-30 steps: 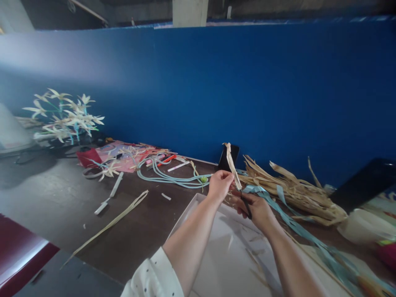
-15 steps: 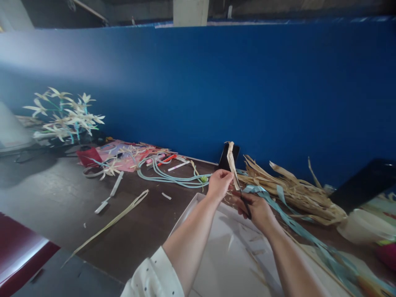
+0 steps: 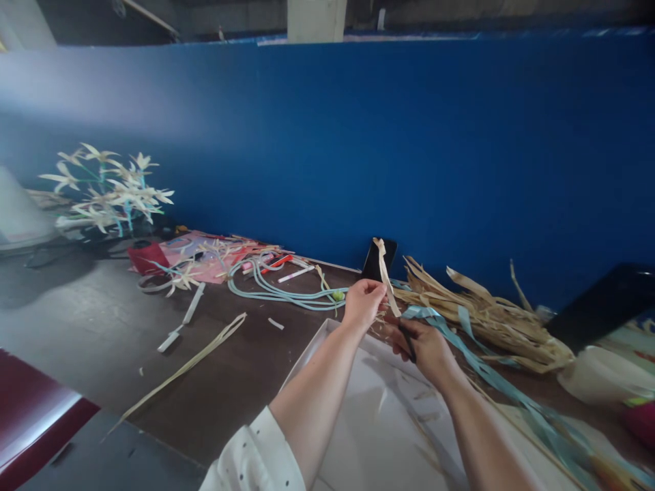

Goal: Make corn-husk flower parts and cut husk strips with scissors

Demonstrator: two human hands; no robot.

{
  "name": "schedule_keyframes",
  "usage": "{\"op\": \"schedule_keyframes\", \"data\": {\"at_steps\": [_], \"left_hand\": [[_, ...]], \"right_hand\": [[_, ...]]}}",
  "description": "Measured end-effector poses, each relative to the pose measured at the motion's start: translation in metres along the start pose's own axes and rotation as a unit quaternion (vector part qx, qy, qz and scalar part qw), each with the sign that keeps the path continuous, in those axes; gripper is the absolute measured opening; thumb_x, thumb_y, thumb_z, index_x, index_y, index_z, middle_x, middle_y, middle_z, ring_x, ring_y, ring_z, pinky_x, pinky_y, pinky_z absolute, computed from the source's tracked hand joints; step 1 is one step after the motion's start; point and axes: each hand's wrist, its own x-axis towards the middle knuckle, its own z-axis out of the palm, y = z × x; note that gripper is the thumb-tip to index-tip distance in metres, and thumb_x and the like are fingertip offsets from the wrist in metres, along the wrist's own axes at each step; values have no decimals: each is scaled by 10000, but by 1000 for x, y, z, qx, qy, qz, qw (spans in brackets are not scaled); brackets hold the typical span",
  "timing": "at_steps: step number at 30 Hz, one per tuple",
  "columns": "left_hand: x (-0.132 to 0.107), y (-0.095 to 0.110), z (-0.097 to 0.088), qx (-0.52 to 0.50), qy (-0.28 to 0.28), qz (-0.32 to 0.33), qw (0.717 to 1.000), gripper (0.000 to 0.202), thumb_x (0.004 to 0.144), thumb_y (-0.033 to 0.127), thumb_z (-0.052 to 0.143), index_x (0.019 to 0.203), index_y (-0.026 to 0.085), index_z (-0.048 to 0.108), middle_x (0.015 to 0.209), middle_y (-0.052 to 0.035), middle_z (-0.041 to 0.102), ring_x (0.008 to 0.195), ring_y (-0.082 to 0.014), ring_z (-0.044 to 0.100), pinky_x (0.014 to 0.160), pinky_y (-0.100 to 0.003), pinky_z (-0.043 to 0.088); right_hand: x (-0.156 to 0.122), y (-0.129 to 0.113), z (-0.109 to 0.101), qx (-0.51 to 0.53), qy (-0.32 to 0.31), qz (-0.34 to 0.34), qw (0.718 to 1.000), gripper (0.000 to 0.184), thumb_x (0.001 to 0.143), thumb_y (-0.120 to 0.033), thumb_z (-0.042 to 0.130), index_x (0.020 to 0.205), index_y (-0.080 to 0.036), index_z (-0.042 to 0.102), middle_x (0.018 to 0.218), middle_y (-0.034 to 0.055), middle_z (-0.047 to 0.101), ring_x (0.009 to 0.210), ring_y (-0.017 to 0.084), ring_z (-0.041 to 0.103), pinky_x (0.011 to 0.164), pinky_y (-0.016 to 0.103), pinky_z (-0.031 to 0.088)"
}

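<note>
My left hand pinches a pale strip of dried corn husk, which stands nearly upright with its top bent over. Close by on the right, my right hand is closed around black-handled scissors. Their blades are hard to make out near the strip's lower end. Both hands are above the far edge of a white open box, where a few husk scraps lie. Just beyond the strip, a black phone leans against the blue partition.
A bundle of dried husks and light-blue ribbon lie to the right, near a white tub. Coiled pale-blue cord, pens and a split husk strip are on the left. Husk flowers stand farther left.
The husk strip looks narrower, and its lower end has shifted slightly right. The scissor blade that lay along its edge is less visible. My hands have barely moved.
</note>
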Motion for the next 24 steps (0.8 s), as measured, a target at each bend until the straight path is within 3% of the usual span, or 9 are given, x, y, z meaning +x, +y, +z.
{"op": "schedule_keyframes", "data": {"at_steps": [24], "left_hand": [[-1, -1, 2, 6, -7, -2, 1000, 87, 732, 211, 641, 707, 136, 605, 585, 0, 598, 505, -82, 557, 530, -206, 491]], "right_hand": [[-2, -6, 0, 10, 18, 1, 1000, 507, 673, -477, 686, 1039, -126, 690, 470, -27, 532, 404, 104, 420, 408, 229, 340]]}}
